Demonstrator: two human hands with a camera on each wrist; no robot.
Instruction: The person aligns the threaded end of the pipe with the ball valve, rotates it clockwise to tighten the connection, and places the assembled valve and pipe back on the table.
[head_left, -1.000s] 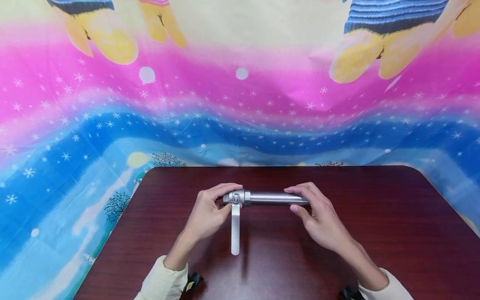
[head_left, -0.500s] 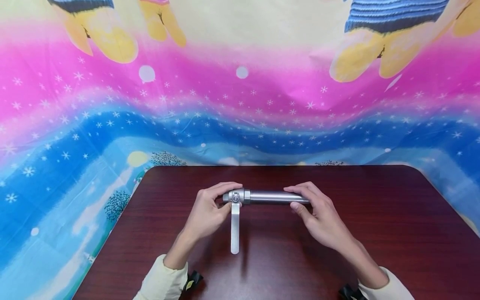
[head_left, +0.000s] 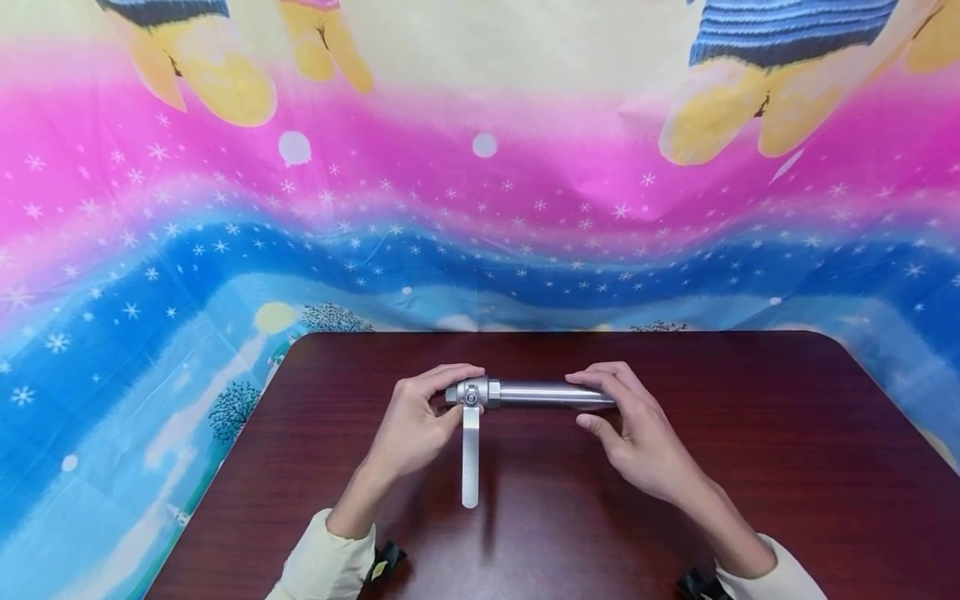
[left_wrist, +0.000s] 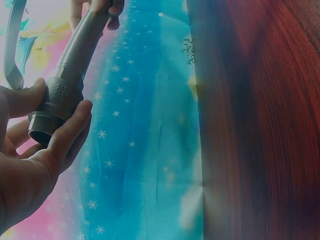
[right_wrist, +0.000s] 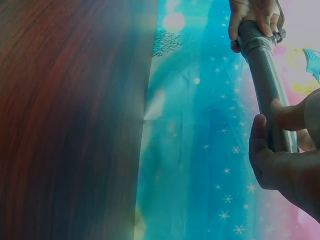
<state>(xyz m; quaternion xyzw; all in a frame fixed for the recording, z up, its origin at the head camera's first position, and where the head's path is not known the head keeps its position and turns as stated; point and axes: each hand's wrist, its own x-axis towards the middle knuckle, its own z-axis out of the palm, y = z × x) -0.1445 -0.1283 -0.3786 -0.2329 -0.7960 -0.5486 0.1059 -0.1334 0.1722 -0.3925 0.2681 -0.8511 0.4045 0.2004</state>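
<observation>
My left hand (head_left: 416, 425) grips a steel ball valve (head_left: 472, 392) around its body, thumb below and fingers over the top. The valve's flat lever handle (head_left: 470, 458) points toward me. A shiny metal pipe (head_left: 536, 394) runs from the valve's hex end to the right, roughly level above the table. My right hand (head_left: 645, 442) holds the pipe's far end, fingers curled over it; the thumb sits slightly below it in the head view. The left wrist view shows the valve's open outer end (left_wrist: 41, 131). In the right wrist view, thumb and fingers flank the pipe (right_wrist: 267, 80).
Beneath the hands is a dark red-brown wooden table (head_left: 555, 517) with rounded far corners. A printed cloth backdrop (head_left: 480, 208) in pink and blue with snowflakes hangs behind and beside it. Black straps (head_left: 387, 560) show near both cream sleeves (head_left: 330, 554).
The right thumb has dropped slightly away from the pipe's underside, and the right fingers have shifted a little left along it. The left hand and valve stay in place.
</observation>
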